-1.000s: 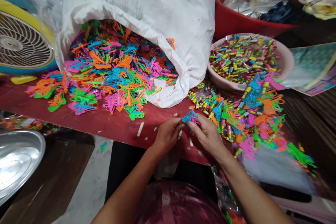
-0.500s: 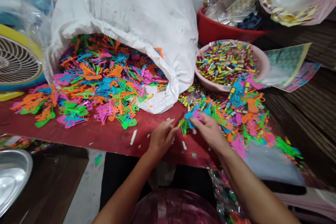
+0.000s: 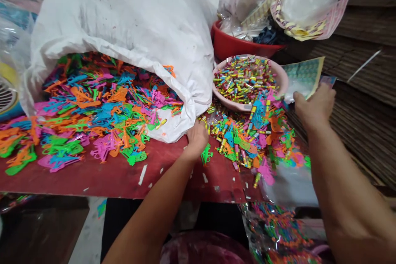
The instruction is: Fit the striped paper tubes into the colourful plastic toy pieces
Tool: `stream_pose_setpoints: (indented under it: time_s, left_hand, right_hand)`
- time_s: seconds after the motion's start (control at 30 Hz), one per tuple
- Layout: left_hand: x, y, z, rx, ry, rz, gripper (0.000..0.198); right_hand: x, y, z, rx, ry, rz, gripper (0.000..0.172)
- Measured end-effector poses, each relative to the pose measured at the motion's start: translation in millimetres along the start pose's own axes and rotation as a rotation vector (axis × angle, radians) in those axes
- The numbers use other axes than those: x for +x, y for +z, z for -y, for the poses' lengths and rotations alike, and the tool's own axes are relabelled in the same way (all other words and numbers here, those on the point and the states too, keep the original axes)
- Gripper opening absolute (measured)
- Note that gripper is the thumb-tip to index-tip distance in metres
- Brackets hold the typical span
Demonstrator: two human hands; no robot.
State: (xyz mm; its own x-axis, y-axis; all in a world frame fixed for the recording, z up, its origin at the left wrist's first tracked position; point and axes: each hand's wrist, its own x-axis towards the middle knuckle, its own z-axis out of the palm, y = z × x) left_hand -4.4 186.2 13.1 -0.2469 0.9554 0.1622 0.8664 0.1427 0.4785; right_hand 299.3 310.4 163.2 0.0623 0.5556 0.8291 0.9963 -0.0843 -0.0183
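Note:
My left hand (image 3: 196, 140) rests at the lower fold of a white woven sack (image 3: 117, 20), just above the red tabletop (image 3: 123, 177). A spill of bright flat plastic toy pieces (image 3: 105, 107) pours from the sack's mouth. A green piece (image 3: 206, 154) lies just right of that hand. My right hand (image 3: 315, 105) reaches far right, its fingers at a transparent plastic sheet (image 3: 292, 95) beside the pink basin (image 3: 222, 99). That basin is full of small multicoloured tubes (image 3: 244, 80). I cannot tell whether either hand holds anything.
A red basin (image 3: 229, 45) stacked with bags stands behind the pink one. A printed sheet (image 3: 305, 74) lies by my right hand, and corrugated cardboard (image 3: 365, 78) forms the right side. Below the table edge, a transparent bag of coloured pieces (image 3: 278, 231) sits near my lap.
My hands were together over blue and pink pieces and have now parted. The left hand moved to the sack's fold, the right moved far right, and the view turned right.

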Motion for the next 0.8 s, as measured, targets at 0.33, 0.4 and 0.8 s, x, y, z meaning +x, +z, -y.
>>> stream_pose_setpoints:
  time_s: [0.33,0.4,0.8]
  left_hand:
    - [-1,0.9,1,0.083,0.05,0.03,0.027]
    - [-7,-1.4,6,0.104,0.052,0.036,0.03]
    - [-80,-48.6,77,-0.127,-0.123,-0.045,0.018]
  right_hand:
    - [-128,-41,159,0.517,-0.826,0.652,0.06]
    - [-140,-25,182,0.5,-0.901,0.761,0.065]
    - [-189,-30,233,0.523,-0.932,0.844,0.023]
